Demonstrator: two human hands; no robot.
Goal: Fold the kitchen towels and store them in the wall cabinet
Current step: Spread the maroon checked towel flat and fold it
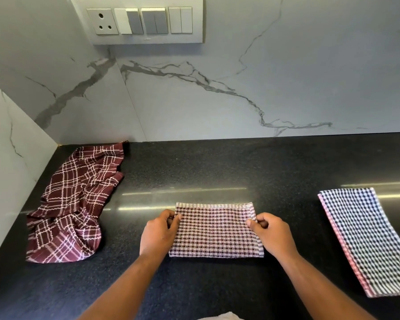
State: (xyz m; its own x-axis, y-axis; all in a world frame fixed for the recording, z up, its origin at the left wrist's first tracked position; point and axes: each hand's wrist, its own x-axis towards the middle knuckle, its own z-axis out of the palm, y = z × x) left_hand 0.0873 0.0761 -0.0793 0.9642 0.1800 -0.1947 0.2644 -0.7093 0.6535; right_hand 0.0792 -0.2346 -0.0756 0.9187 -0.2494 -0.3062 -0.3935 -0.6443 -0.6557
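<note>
A small maroon-and-white checked towel (215, 232) lies folded into a rectangle on the black counter (217, 167), right in front of me. My left hand (158, 232) pinches its left edge and my right hand (271, 234) pinches its right edge, thumbs on top. To the left, a dark maroon plaid towel (72, 204) sits crumpled near the corner. At the right, a blue-and-white checked towel (367, 241) lies folded flat in a long strip. No wall cabinet is in view.
A marble backsplash (240, 88) rises behind the counter, with a side wall (7, 158) at the left. A switch and socket panel (139, 19) is mounted high on the wall. A pale cloth scrap (219, 317) shows at the bottom edge.
</note>
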